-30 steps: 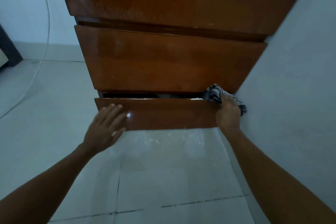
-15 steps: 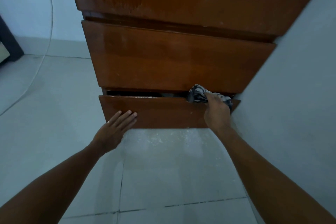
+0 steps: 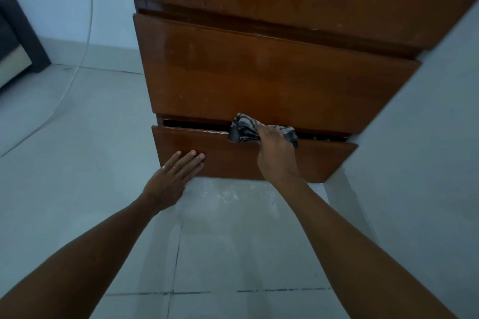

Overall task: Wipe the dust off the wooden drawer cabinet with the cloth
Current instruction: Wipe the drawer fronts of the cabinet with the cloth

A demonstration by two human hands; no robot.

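A glossy brown wooden drawer cabinet (image 3: 259, 72) stands against the right wall. Its bottom drawer (image 3: 225, 160) is pulled out slightly, leaving a dark gap above it. My right hand (image 3: 276, 155) grips a dark striped cloth (image 3: 245, 129) and presses it on the top edge of that drawer, near its middle. My left hand (image 3: 173, 176) rests flat with fingers together on the drawer's front at the lower left, holding nothing.
A pale wall (image 3: 427, 137) runs close along the cabinet's right side. The floor is light tile (image 3: 77, 163) with dust specks below the drawer. A white cable (image 3: 85, 33) hangs down the back wall at left. Dark furniture (image 3: 15, 33) sits at the far left edge.
My right hand has slid the cloth leftward along the bottom drawer's top edge, from its right corner toward the middle. My left hand stayed on the drawer front.
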